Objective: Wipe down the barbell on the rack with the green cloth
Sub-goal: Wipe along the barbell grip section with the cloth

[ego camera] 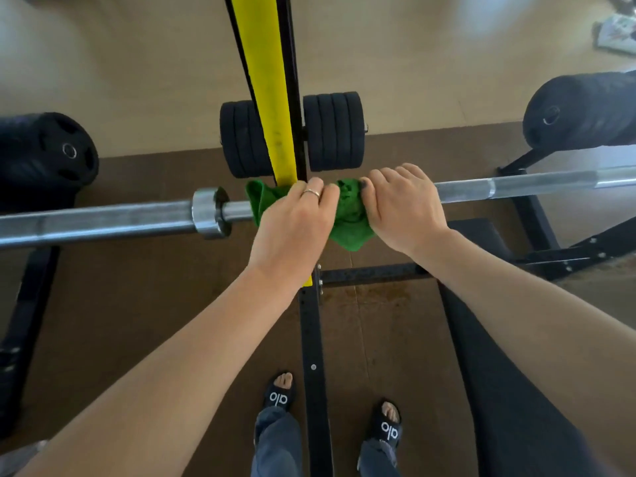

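Head view. Both forearms extend forward and converge on the barbell (103,223), which runs horizontally across the frame at about the height of the hands. The left hand (296,218) lies palm down over the bar, fingers curled over the far side and closed on the green cloth (347,215); a ring (311,192) is visible on one finger. The right hand (404,206) sits just beside it, also palm down, fingers wrapped over the bar and clamped on the right part of the same cloth. The cloth is bunched around the bar between and beneath the two hands, with a loose corner hanging below the bar and a fold showing to the left of the left hand.

The cloth sits on the shaft just to the right of the bar's collar (208,213), where the yellow upright (266,84) of the rack crosses behind the bar. Bare shaft continues to the right of the right hand.

Storage: two stacks of black weight plates (332,130) are held on a peg either side of the upright, behind the bar. Further plates (51,153) stand at far left, and another stack (581,111) at far right.

Below, the person's feet in black slides (280,394) stand on a brown floor mat (137,304), one each side of the rack's black base rail (313,356). A black bench pad (499,356) lies to the right.
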The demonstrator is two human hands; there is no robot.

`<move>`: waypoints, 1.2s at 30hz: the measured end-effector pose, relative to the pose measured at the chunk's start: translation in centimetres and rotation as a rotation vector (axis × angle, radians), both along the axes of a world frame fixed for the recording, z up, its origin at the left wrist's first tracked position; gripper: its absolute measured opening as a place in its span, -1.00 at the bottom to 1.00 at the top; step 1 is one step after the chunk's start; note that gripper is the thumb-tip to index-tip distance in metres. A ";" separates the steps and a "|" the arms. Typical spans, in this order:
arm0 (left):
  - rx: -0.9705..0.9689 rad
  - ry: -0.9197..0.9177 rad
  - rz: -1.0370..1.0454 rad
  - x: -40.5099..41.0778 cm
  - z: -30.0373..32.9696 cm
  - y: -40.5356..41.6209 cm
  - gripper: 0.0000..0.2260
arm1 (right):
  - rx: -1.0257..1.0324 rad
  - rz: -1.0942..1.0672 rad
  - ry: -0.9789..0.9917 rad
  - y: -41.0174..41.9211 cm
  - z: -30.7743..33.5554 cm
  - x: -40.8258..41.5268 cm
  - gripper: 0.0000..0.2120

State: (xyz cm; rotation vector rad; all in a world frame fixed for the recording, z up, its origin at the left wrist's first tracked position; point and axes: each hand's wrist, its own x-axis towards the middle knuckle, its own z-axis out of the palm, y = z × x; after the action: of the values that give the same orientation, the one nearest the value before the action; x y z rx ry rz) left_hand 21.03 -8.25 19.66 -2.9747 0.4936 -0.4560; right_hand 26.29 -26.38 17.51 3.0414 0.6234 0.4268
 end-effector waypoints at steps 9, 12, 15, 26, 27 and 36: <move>0.008 0.115 -0.030 4.3 -1.8 -7.6 -0.56 | -0.061 -0.056 -0.001 -8.4 0.2 1.8 -0.52; 0.094 0.132 -0.110 4.8 -1.6 -6.0 -0.57 | -0.016 -0.096 0.029 -6.8 0.6 1.7 -0.57; 0.144 0.129 -0.141 4.7 -1.3 -3.6 -0.59 | 0.047 -0.139 0.078 -2.5 0.9 0.7 -0.54; 0.079 0.147 -0.139 5.6 -1.8 -6.8 -0.43 | -0.090 0.013 0.095 -5.3 1.1 0.9 -0.72; 0.082 0.152 -0.146 5.8 -1.9 -7.7 -0.42 | -0.109 0.013 0.121 -6.4 1.2 1.2 -0.72; 0.061 0.141 -0.126 6.4 -2.2 -11.0 -0.47 | -0.153 0.010 0.074 -10.4 1.4 1.8 -0.64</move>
State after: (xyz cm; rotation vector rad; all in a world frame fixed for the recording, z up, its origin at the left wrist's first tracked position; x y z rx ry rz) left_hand 27.43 -19.21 17.47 -2.9410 0.6987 -0.2363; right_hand 28.06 -36.79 18.87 2.9210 0.6424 0.2545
